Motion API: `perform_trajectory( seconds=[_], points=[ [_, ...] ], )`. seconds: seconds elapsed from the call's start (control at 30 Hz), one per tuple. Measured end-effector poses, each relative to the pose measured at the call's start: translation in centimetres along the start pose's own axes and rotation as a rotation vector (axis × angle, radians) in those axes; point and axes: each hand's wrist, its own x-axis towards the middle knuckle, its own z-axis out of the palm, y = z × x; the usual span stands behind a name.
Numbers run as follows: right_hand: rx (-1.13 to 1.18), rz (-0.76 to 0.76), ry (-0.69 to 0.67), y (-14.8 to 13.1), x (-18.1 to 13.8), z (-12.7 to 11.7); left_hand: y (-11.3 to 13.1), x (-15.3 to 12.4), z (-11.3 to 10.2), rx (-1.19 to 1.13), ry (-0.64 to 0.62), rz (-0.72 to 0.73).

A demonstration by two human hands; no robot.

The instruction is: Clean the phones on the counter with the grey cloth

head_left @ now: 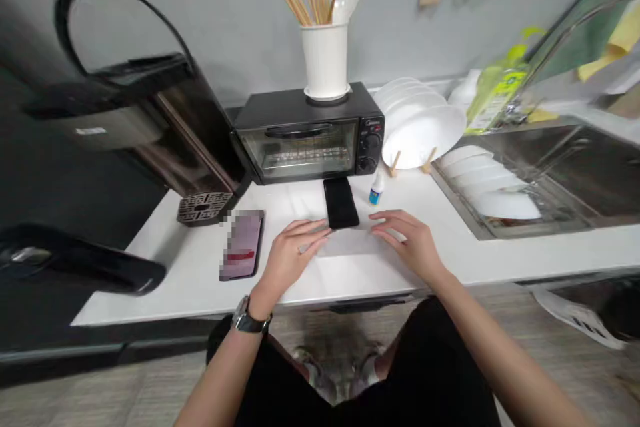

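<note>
A thin, whitish, partly see-through sheet (pixel 350 242) spans the gap between my two hands, low over the white counter. At its left end, my left hand (pixel 295 247) has its fingertips and thumb on the edge; a watch is on that wrist. My right hand (pixel 407 240) has its fingertips at the opposite end. Just beyond the sheet lies a black phone (pixel 341 203), face not lit. A small white bottle with a blue label (pixel 376 189) stands to the right of that phone. What the sheet is made of cannot be made out.
Behind stands a toaster oven (pixel 305 140) topped by a white cup (pixel 325 57) of chopsticks. A water dispenser (pixel 185 147) and a second phone (pixel 243 243) are left. Racked plates (pixel 425 130), a soap bottle (pixel 495 97) and a sink (pixel 560 213) with bowls are right.
</note>
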Motion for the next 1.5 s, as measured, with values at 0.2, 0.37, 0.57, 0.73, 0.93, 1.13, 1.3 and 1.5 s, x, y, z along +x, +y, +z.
perform_trajectory(
  seconds=[0.2,0.37,0.57,0.73,0.93,1.13,1.3,1.5],
  points=[
    [0.144,0.022,-0.298,-2.9,-4.7,-1.9,2.9,-3.9,-1.7,-0.005,-0.261,0.089],
    [0.079,0.108,-0.343,-3.7,-6.0,-1.3,2.5,-5.3,-1.2,0.047,-0.322,0.034],
    [-0.247,0.084,-0.535,-2.4,-4.6,0.3,1.5,-4.0,-0.4,0.235,-0.529,-0.019],
    [-0.259,0.108,-0.606,-1.2,-4.1,-0.4,1.9,-3.8,0.1,0.283,-0.533,-0.051],
    [-0.075,0.223,-0.435,-0.6,-3.8,-1.1,2.0,-3.6,-0.3,0.287,-0.465,-0.035],
    [0.000,0.508,0.141,3.5,0.3,0.4,1.9,-4.7,0.2,0.218,-0.415,-0.058],
    [-0.006,0.489,0.059,6.6,4.7,2.0,2.2,-4.4,0.4,0.068,-0.192,-0.114],
    [0.063,0.275,-0.303,0.3,1.7,-0.3,5.4,-1.8,-0.1,-0.067,-0.159,-0.149]
  ],
)
